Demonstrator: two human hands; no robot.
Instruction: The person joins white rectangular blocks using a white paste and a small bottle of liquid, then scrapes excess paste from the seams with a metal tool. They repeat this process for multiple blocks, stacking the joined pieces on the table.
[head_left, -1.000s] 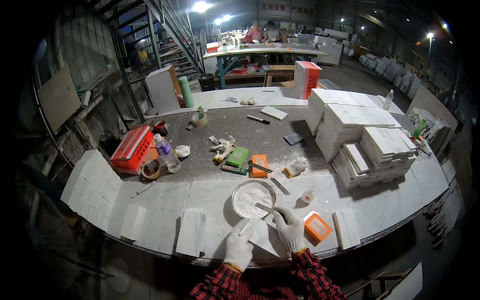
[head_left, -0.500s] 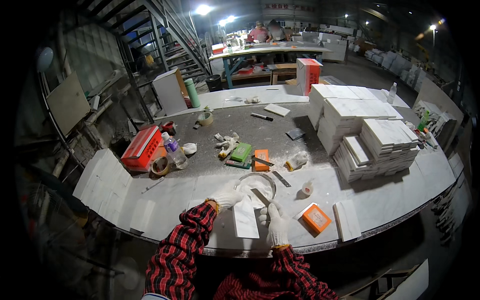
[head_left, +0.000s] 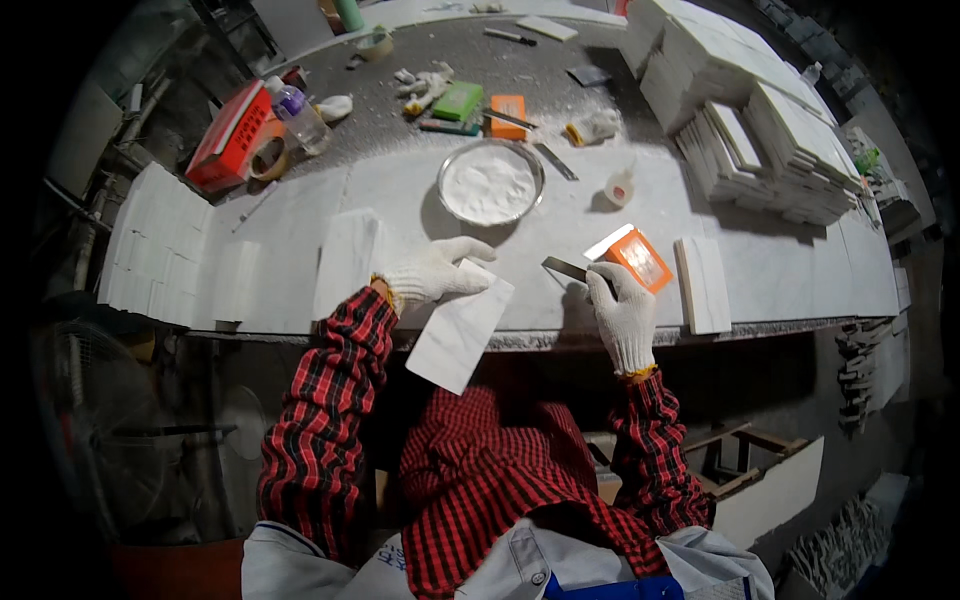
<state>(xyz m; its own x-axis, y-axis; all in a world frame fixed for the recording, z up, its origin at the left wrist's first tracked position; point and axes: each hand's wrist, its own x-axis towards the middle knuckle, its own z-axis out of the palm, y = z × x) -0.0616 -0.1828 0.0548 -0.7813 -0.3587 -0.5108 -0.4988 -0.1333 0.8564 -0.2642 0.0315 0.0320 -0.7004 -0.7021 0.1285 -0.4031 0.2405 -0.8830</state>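
The left hand pinched a tile, the right hand a blade; an orange box and powder bowl crowded close.

The table supports stacked white tiles at right, a red box at left and, between them, a round bowl and a black marker.

A grey-veined white tile slants from my left hand, a flat metal strip from my right hand.
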